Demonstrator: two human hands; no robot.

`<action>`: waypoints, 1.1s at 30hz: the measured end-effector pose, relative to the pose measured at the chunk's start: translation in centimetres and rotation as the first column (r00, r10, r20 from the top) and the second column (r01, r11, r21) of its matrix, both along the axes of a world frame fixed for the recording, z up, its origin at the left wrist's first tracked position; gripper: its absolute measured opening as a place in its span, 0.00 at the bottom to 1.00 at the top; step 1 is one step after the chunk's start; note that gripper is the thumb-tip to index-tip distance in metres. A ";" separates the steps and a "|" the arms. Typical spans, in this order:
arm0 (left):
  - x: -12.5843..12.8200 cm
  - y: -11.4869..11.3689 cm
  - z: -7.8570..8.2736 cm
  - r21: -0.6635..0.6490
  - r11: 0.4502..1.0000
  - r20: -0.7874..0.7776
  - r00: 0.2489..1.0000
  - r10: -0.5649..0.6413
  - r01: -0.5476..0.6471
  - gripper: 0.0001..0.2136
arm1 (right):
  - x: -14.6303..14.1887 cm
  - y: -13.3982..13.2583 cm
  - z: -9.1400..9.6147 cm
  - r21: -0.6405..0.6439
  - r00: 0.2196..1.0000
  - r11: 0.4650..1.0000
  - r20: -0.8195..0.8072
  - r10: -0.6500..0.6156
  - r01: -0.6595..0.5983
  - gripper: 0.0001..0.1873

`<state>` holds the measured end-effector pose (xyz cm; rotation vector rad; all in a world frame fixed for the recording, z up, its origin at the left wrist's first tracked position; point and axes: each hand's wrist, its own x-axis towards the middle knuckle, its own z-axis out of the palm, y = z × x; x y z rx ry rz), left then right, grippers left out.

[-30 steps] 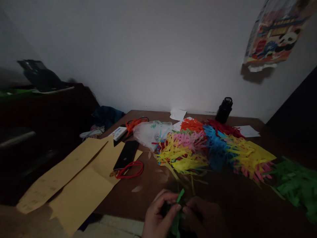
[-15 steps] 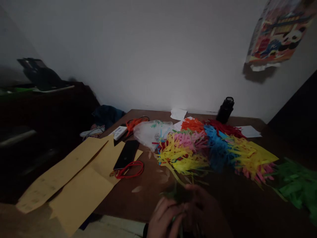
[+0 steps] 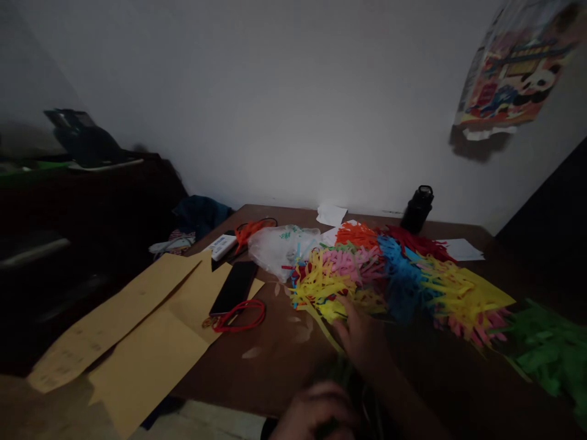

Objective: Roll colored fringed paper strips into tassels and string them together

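My right hand [image 3: 360, 336] reaches forward over the brown table [image 3: 275, 360] and its fingers touch the near edge of the yellow paper strips [image 3: 328, 287]; they are dim and partly blurred. My left hand [image 3: 314, 415] stays at the bottom edge, curled, with something dark green just above it that I cannot make out. A heap of cut paper strips runs to the right: pink [image 3: 351, 260], orange [image 3: 355, 234], blue [image 3: 398, 275], red [image 3: 419, 241], more yellow [image 3: 458, 290].
A black phone [image 3: 235, 287] and a red cord [image 3: 238, 315] lie on tan paper sheets [image 3: 147, 342] at the left. A plastic bag [image 3: 279, 247], a black bottle [image 3: 416, 209], white papers [image 3: 461, 249] and green strips [image 3: 550, 351] also sit on the table.
My right hand left the green strip that both hands held near the table's front edge and moved forward to the yellow strips. My left hand dropped lower in view.
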<state>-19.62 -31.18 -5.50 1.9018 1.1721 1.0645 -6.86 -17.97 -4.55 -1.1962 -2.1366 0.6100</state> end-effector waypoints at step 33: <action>0.2 -1.4 1.2 0.315 0.854 -0.026 0.895 0.445 -0.415 0.16 | 5.0 -8.0 0.2 0.222 0.953 0.937 0.198 0.229 -0.271 0.19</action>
